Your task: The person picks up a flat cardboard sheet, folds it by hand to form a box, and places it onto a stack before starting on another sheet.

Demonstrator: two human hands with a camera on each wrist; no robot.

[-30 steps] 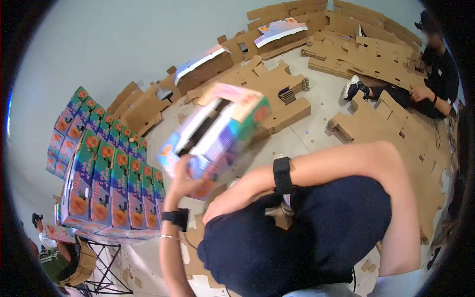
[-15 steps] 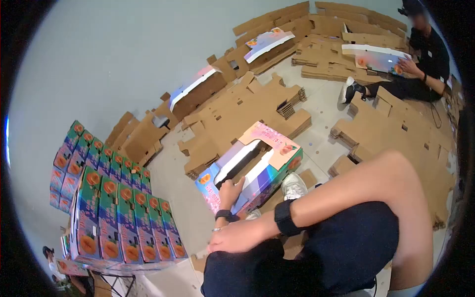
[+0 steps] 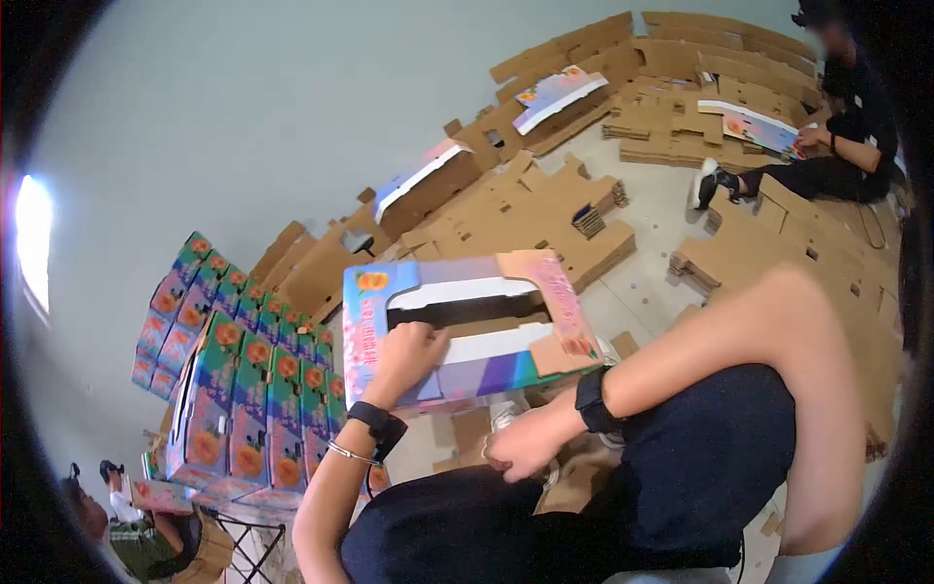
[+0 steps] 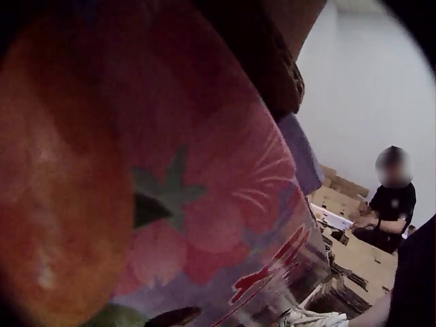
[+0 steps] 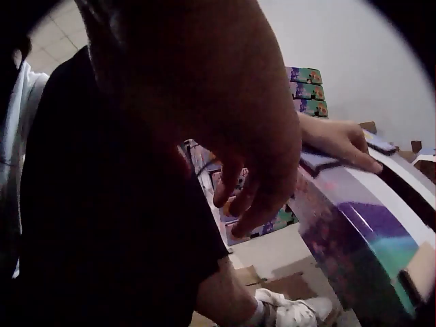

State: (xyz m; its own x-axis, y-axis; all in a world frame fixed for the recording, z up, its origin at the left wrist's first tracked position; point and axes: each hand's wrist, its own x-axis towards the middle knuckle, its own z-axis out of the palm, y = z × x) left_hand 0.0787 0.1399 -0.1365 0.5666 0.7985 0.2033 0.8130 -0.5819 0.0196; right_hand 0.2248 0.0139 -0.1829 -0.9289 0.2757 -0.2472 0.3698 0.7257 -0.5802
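Note:
A printed carton box [image 3: 477, 378] with a long slot in its top is in front of the knees in the head view. My left hand [image 3: 413, 355] grips it by the slot's near edge, fingertips over the opening. The box's fruit-printed side [image 4: 204, 252] fills most of the left wrist view. My right hand [image 3: 530, 443] hangs between the box and the dark-clad knees, holding nothing. In the right wrist view its fingers [image 5: 255, 204] droop loosely curled, apart from the box.
Stacked printed boxes [image 3: 258, 419] stand at the left. Flat cardboard stacks [image 3: 506, 209] lie on the floor ahead, and more [image 3: 808, 263] lie at the right. A seated person [image 3: 851, 146] handles a printed sheet [image 3: 764, 133]. More people sit at lower left.
The box, first tilted in the air, came down before the shoes and has since turned more crosswise and moved left with my left hand. My right hand has shifted right, away from the left forearm.

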